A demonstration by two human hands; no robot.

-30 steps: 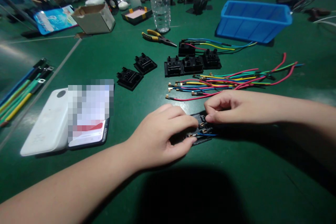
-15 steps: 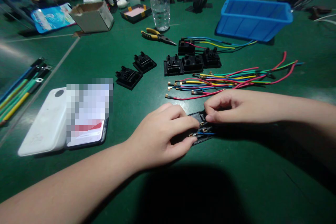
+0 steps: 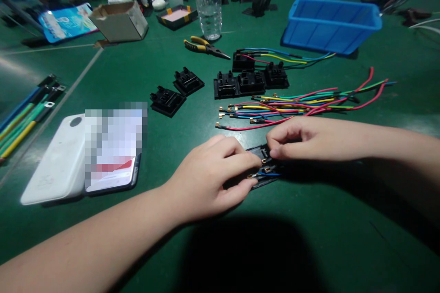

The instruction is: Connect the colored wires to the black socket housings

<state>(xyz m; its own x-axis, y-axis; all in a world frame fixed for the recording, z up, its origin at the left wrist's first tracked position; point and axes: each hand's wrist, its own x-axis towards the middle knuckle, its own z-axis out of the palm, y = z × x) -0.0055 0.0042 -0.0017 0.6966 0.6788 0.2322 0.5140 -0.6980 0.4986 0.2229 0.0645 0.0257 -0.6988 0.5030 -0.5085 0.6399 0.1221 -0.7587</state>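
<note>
In the head view, the left hand [image 3: 213,174] has its thumb and fingers clamped on a black socket piece [image 3: 265,165], which sits on the green counter [image 3: 343,219] right between both hands. There's a blue wire [image 3: 273,174] across it. The right hand [image 3: 299,142] is curled up at its far right edge, but honestly can't tell if that grip's closed on anything. Loose coloured wires [image 3: 285,106] lie just beyond, yellow-handled pliers [image 3: 206,48] further back.
</note>
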